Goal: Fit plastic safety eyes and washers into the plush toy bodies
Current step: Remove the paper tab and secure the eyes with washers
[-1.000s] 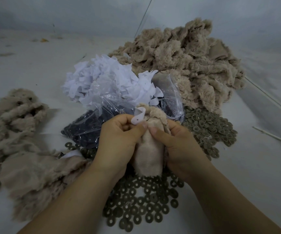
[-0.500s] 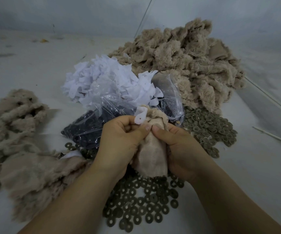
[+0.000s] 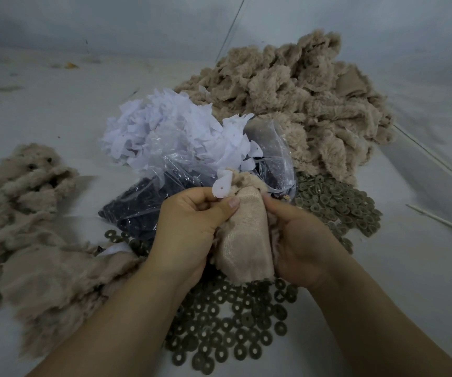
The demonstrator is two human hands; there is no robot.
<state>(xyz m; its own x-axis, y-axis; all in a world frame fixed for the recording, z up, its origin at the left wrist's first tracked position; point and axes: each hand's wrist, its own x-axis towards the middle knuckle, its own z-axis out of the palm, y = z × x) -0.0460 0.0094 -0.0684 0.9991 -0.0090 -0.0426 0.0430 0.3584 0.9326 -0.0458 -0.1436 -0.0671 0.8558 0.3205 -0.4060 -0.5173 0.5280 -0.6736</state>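
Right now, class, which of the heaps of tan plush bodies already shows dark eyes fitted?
The plush heap at the far left: small dark eyes show in its fur. The big heap behind the bags shows none.

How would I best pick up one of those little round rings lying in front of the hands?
Take a loose washer at the pile's near edge, coming from above. It lies flat and apart from its neighbours, so pinch across its outer rim; a fingertip in the centre hole would probably help lift it.
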